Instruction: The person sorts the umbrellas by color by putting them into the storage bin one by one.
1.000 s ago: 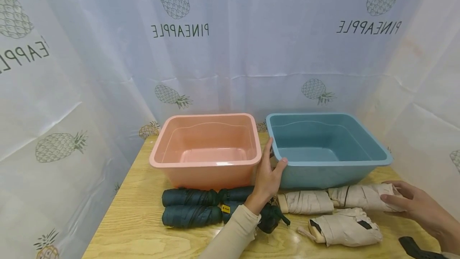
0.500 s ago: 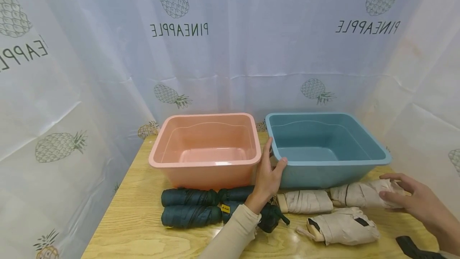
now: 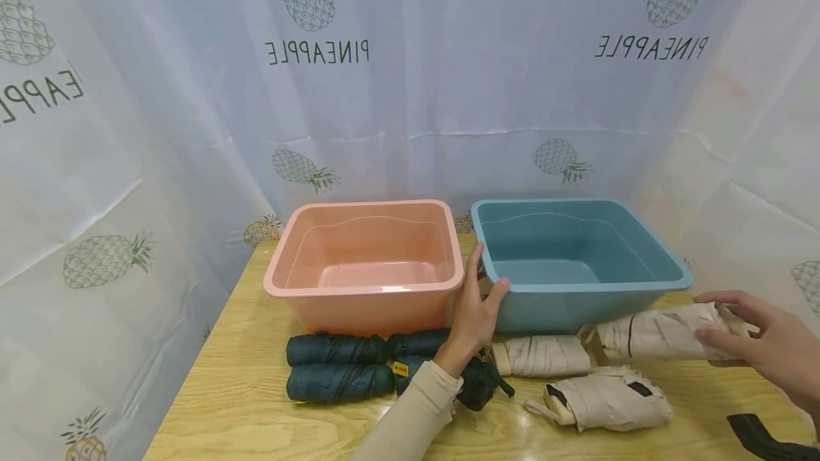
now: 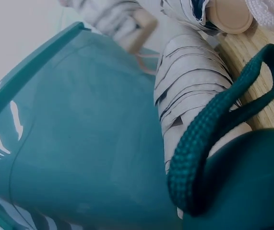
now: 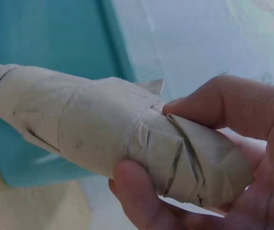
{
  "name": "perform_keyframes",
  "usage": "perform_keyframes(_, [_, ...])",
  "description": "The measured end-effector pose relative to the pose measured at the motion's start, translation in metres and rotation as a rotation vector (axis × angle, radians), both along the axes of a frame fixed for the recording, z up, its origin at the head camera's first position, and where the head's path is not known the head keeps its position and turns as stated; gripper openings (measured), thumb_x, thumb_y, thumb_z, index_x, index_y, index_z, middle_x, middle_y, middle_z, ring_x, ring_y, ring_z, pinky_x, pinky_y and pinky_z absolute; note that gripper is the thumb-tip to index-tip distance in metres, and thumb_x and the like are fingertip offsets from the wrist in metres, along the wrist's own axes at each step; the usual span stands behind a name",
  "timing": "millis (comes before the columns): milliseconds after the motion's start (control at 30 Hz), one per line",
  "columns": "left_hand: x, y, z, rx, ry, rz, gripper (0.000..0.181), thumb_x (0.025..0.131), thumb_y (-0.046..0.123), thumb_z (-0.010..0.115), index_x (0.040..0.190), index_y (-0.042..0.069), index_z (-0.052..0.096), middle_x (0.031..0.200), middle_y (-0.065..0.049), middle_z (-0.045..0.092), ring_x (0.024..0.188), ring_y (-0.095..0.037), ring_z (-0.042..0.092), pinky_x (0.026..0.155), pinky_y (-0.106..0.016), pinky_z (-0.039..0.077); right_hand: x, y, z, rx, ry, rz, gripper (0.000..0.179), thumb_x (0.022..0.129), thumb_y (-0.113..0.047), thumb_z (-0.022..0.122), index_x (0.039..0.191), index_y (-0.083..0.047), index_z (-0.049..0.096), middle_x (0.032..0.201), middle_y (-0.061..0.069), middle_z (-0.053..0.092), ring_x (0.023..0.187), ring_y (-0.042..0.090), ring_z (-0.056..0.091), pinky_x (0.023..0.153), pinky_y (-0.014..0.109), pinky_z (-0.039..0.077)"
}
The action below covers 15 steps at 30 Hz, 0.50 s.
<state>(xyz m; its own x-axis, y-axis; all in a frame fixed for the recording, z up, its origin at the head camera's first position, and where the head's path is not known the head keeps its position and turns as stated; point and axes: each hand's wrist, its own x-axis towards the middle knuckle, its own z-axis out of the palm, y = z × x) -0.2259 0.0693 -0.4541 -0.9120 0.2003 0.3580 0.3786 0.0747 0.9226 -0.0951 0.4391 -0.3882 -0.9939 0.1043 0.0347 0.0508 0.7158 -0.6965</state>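
My right hand [image 3: 762, 336] grips one end of a beige folded umbrella [image 3: 666, 333], thumb on the near side and fingers on the far side. In the right wrist view the wrapped beige umbrella [image 5: 98, 120] slants across, its other end pointing toward the blue basin. My left hand [image 3: 475, 315] rests at the front left corner of the blue basin [image 3: 592, 289], thumb against the front rim and fingers along the side. Two more beige umbrellas [image 3: 544, 356] [image 3: 618, 400] lie before that basin. Under my left forearm, dark green folded umbrellas [image 3: 339, 383] are partly hidden.
A pink basin [image 3: 361, 292] stands left of the blue one on the wooden table [image 3: 224, 390]. Pineapple-print curtains [image 3: 423, 91] hang behind and at both sides. A dark green strap loop [image 4: 194, 143] lies close before the left wrist camera.
My right hand has raised the beige umbrella and shifted it slightly to the right, away from the other beige ones. The left hand has stayed at the blue basin's corner.
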Motion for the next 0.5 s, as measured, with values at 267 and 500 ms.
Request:
perform_keyframes(267, [-0.002,0.001,-0.004,0.004,0.015,-0.006,0.073,0.099,0.048,0.052,0.164,0.034,0.021,0.168,0.0,0.029,0.146,-0.027,0.044,0.112,-0.06,0.041,0.0,0.005,0.016,0.032,0.141,0.096,0.059,0.1,-0.004,0.061,0.146,-0.036,0.043,0.163,-0.032,0.004,0.098,-0.024,0.053,0.063,0.033,0.059])
perform_keyframes(500, [0.0,-0.002,-0.003,-0.005,0.027,0.003,0.073,0.099,0.048,0.053,0.164,0.033,0.022,0.168,0.002,0.029,0.145,-0.026,0.045,0.111,-0.057,0.043,-0.007,-0.005,0.041,-0.022,0.209,0.173,0.063,0.096,0.01,0.059,0.142,-0.031,0.049,0.134,-0.036,0.035,0.092,-0.015,0.056,0.056,0.034,0.056])
